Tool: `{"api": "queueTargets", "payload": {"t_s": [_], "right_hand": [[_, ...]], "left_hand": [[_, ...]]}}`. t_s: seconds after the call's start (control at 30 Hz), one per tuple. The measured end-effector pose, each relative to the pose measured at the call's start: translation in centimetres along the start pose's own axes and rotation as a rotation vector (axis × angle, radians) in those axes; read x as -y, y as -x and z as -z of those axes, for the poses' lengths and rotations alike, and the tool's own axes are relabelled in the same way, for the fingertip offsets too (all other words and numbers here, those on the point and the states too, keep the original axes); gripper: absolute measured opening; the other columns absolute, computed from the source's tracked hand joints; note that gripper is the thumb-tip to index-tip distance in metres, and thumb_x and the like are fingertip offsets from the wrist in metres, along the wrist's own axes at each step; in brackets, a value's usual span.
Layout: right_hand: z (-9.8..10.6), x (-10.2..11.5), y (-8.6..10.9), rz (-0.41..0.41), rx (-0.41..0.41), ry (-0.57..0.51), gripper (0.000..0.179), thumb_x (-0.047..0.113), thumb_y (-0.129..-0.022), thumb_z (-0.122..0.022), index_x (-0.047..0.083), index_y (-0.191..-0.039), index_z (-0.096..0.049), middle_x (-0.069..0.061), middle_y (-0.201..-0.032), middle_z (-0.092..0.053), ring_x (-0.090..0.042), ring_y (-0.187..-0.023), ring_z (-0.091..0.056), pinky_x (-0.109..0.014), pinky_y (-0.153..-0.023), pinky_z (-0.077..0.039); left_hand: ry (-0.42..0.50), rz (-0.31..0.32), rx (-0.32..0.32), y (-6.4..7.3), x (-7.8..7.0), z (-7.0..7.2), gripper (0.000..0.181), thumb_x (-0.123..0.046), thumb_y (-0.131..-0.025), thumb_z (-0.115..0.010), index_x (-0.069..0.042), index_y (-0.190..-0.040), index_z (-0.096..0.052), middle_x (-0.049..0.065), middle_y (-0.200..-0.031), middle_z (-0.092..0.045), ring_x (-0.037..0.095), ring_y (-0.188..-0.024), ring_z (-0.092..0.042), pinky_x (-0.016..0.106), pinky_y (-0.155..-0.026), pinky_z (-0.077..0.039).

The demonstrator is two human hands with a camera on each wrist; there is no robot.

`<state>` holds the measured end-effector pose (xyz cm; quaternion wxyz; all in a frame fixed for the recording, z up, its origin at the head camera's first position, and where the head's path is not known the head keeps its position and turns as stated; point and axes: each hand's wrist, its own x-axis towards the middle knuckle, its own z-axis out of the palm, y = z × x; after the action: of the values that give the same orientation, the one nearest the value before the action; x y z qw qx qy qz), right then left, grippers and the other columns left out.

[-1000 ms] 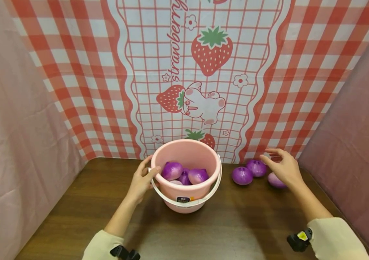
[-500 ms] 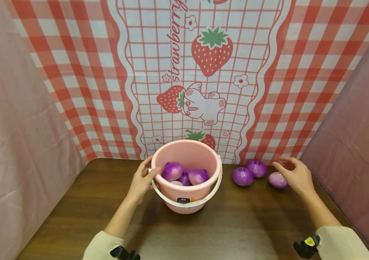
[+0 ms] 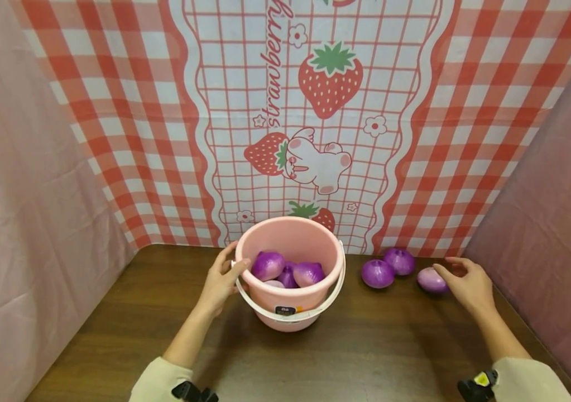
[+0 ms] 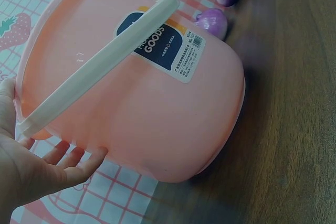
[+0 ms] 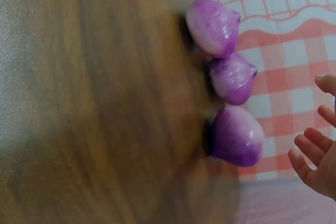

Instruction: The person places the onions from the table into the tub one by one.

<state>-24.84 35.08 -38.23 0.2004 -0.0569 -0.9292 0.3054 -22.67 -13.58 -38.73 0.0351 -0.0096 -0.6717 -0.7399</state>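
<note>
A person's left hand (image 3: 219, 285) holds a round, pale-pink plastic bucket (image 3: 290, 237) at its left rim, thumb lapped over the edge and fingers against the outer wall, apparently to steady it under its load of glossy purple onion-shaped pieces (image 3: 268, 265). (The curved white plastic handle (image 4: 100, 64) hangs down the near side, out of the bucket's mouth.) At right, the right hand (image 3: 470, 287) hovers beside a rounded, lilac-and-purple onion (image 3: 432, 280), thumb and fingers loosely parted and holding nothing; the spread looks suited to its curved sides. Two deep-purple onions (image 3: 378, 273) sit side by side just to the left, close to the far edge of the dark brown wooden table (image 3: 365, 346). A red-and-white checked cloth (image 3: 139, 111) rises behind them, limiting room beyond, and a dusty-pink fabric panel (image 3: 541, 223) closes in at right; broad tabletop stretches toward the near side.
</note>
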Motion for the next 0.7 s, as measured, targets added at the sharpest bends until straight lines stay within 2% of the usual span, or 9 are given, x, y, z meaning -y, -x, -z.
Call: {"api": "queueTargets", "payload": {"t_s": [0.1,0.37,0.53,0.7], "right_hand": [[-0.2,-0.7,0.2,-0.023,-0.002,0.008,0.056,0.042,-0.087,-0.061,-0.004,-0.118,-0.058,-0.031,-0.113,-0.059,-0.043,-0.100,-0.055,-0.040,-0.073,-0.042],[-0.6,-2.3,0.6,-0.079,-0.006,0.014,0.057,0.041,-0.088,-0.059,-0.007,-0.120,-0.056,-0.035,-0.116,-0.055,-0.045,-0.101,-0.055,-0.038,-0.072,-0.043],[-1.2,-3.4,0.7,-0.106,0.002,0.028,0.058,0.040,-0.089,-0.058,-0.007,-0.123,-0.053,-0.038,-0.117,-0.052,-0.047,-0.101,-0.055,-0.048,-0.077,-0.045],[-2.1,-4.1,0.8,-0.141,-0.005,0.017,0.061,0.039,-0.088,-0.060,-0.008,-0.126,-0.049,-0.039,-0.118,-0.049,-0.049,-0.104,-0.050,-0.056,-0.084,-0.041]], "left_hand": [[0.001,0.000,0.001,0.0,0.0,0.0,0.057,-0.014,-0.090,-0.061,-0.022,-0.141,-0.038,0.013,-0.105,-0.056,0.010,-0.074,-0.061,0.031,-0.064,-0.059],[0.001,-0.002,0.001,0.0,0.1,0.0,0.058,-0.014,-0.089,-0.061,-0.022,-0.142,-0.038,0.015,-0.106,-0.056,0.011,-0.072,-0.061,0.030,-0.063,-0.059],[0.002,-0.006,0.001,0.0,0.1,-0.1,0.057,-0.014,-0.090,-0.061,-0.022,-0.141,-0.038,0.013,-0.105,-0.056,0.011,-0.072,-0.061,0.030,-0.062,-0.059],[-0.002,-0.007,-0.003,0.0,0.1,-0.1,0.057,-0.014,-0.090,-0.061,-0.022,-0.141,-0.038,0.013,-0.105,-0.057,0.010,-0.072,-0.061,0.030,-0.062,-0.059]]}}
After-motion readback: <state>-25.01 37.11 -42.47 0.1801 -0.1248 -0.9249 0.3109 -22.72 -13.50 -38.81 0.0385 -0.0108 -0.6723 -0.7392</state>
